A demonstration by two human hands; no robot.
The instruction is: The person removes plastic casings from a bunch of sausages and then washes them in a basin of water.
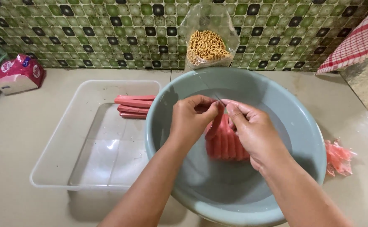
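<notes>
At the far left a pink tissue pack [18,73] lies on the tabletop [20,138], against the green tiled wall [108,29]. Right of it sits a clear tray [66,138], and at its far right corner a few peeled pink sausages [134,105] lie stacked; the rest of the tray shows only its wet bottom.

The grey basin [293,126] touches or overlaps the tray's right edge. Over its middle the left hand [190,120] has thumb and fingers pinched shut on the top end of one sausage [216,124], held upright and a little tilted. The right hand [253,130] meets it from the right, its grip closed on the same end, where a thin clear strip, likely the casing [220,100], sticks up between the fingertips. Below the hands a heap of more sausages [226,145] lies in the basin.

By my reading the step in hand is stripping the wrapper off this sausage. The next move would call for a firm pinch on the thin casing and a steady pull along the sausage, as the film looks slippery and small.

Behind the basin a bag of soybeans [207,44] leans on the wall, clear of the hands. Right of the basin lies a small heap of pink scraps [339,157], and at the far right a red checked cloth [356,40]. Nothing stands between basin and tray.
</notes>
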